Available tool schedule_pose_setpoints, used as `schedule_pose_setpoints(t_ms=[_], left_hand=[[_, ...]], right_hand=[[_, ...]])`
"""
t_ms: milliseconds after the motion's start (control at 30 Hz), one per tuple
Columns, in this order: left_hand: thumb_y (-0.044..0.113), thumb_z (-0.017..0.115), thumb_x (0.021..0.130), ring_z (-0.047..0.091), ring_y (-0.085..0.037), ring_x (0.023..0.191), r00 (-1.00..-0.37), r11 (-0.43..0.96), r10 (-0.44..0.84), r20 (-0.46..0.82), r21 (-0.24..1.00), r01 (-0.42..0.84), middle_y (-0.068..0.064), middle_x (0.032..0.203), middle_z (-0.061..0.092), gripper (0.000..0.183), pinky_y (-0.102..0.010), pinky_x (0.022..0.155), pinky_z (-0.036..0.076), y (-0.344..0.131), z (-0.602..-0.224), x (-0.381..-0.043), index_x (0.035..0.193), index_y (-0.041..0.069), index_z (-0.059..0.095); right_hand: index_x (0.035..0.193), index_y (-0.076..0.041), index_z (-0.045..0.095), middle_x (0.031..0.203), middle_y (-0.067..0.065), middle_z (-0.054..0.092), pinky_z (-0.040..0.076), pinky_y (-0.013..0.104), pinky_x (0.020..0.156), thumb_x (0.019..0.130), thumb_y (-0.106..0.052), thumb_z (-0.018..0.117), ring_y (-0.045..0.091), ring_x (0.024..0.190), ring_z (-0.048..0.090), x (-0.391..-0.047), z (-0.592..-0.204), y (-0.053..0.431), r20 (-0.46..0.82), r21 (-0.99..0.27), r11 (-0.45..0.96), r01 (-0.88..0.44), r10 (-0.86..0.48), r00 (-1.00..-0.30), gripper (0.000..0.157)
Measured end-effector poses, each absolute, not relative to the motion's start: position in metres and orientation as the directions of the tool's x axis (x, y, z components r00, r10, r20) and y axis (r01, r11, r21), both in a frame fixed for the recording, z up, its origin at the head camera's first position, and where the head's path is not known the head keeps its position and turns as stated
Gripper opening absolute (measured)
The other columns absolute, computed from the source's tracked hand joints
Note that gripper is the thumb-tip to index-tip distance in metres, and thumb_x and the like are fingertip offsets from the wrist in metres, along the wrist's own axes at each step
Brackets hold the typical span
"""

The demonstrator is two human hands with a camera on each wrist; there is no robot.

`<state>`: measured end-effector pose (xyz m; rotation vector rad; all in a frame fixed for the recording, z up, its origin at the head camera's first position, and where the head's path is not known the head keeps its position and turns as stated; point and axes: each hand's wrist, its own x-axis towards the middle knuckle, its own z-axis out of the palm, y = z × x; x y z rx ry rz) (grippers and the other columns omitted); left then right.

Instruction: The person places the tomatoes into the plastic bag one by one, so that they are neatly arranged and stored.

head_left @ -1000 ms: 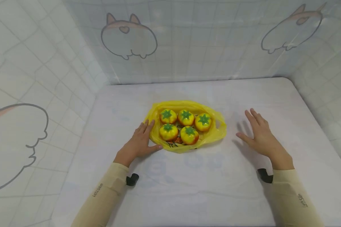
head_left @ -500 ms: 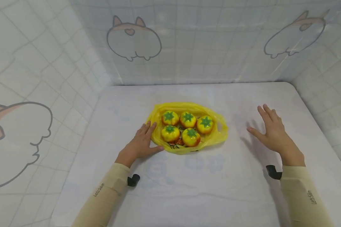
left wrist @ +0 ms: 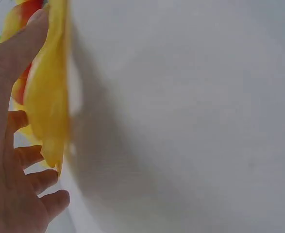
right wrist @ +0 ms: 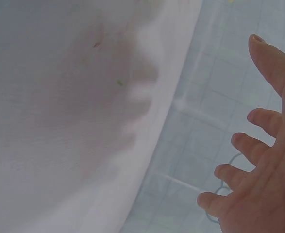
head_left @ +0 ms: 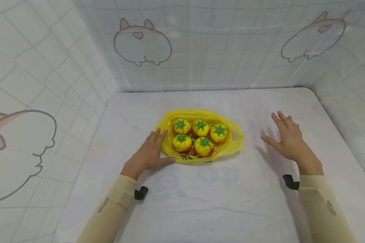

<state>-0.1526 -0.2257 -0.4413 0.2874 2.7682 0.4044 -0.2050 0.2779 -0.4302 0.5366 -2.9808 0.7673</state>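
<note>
A yellow plastic bag (head_left: pixel 197 160) lies spread on the table in the head view, with dark print partly visible inside. Several glossy yellow-orange persimmon-like fruits (head_left: pixel 204 147) with green star-shaped tops sit in two rows on it. At the bag's left edge is my left hand (head_left: pixel 147 153), thumb apart from the extended fingers; its thumb and fingertips meet the rim. The left wrist view shows the bag's edge (left wrist: pixel 50 97) beside that hand. Well to the right, my right hand (head_left: pixel 287 140) hovers over the table with spread fingers, holding nothing; its shadow falls on the cloth.
A white cloth covers the table (head_left: pixel 200 209), whose far edge meets a tiled-pattern curtain (head_left: pixel 225 50) with cartoon animal outlines. Similar sheets hang at left and right. A small black piece (head_left: pixel 291 182) sits at each wrist by the beige sleeves.
My right hand has moved away to the right from the bag, then drifted slightly back left. The left hand stays at the bag's edge, and the fruits keep their places.
</note>
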Motion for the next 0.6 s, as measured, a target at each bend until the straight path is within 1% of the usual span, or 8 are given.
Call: schedule_pose_setpoints(t_ms=[100,267,400,600], left_hand=[[0.075,0.067,0.084,-0.001,-0.048,0.156,-0.930,0.939,0.263,-0.256,0.290,0.186,-0.019,0.172,-0.005,0.118,-0.064,0.124,0.016,-0.225,-0.436,-0.156,0.167,0.019,0.005],[0.076,0.066,0.084,-0.006,-0.047,0.157,-0.931,0.929,0.304,-0.201,0.278,0.243,-0.018,0.172,-0.006,0.116,-0.068,0.123,0.012,-0.220,-0.427,-0.162,0.167,0.020,0.007],[0.078,0.061,0.086,-0.009,-0.044,0.157,-0.932,0.924,0.315,-0.180,0.281,0.259,-0.016,0.173,-0.006,0.113,-0.068,0.123,0.010,-0.214,-0.421,-0.165,0.167,0.021,0.009],[0.080,0.054,0.088,-0.007,-0.043,0.158,-0.930,0.919,0.340,-0.136,0.260,0.298,-0.015,0.173,-0.002,0.108,-0.068,0.123,0.010,-0.202,-0.417,-0.174,0.167,0.019,0.013]], right_hand=[[0.164,-0.003,0.016,0.169,0.029,0.008,0.002,0.082,0.113,0.097,-0.038,0.070,0.066,0.148,0.004,-0.204,-0.429,0.275,0.092,-0.458,0.828,-0.322,-0.317,-0.944,0.093],[0.164,-0.003,0.017,0.169,0.028,0.010,0.002,0.081,0.114,0.097,-0.040,0.070,0.064,0.149,0.004,-0.204,-0.427,0.267,0.073,-0.449,0.839,-0.309,-0.310,-0.948,0.093],[0.164,-0.004,0.016,0.169,0.027,0.009,0.000,0.081,0.114,0.097,-0.042,0.069,0.062,0.150,0.004,-0.208,-0.425,0.256,0.060,-0.455,0.831,-0.320,-0.330,-0.942,0.093],[0.165,-0.008,0.016,0.171,0.023,0.008,0.000,0.081,0.114,0.097,-0.046,0.068,0.060,0.151,0.002,-0.215,-0.420,0.236,0.032,-0.448,0.829,-0.334,-0.359,-0.933,0.094]])
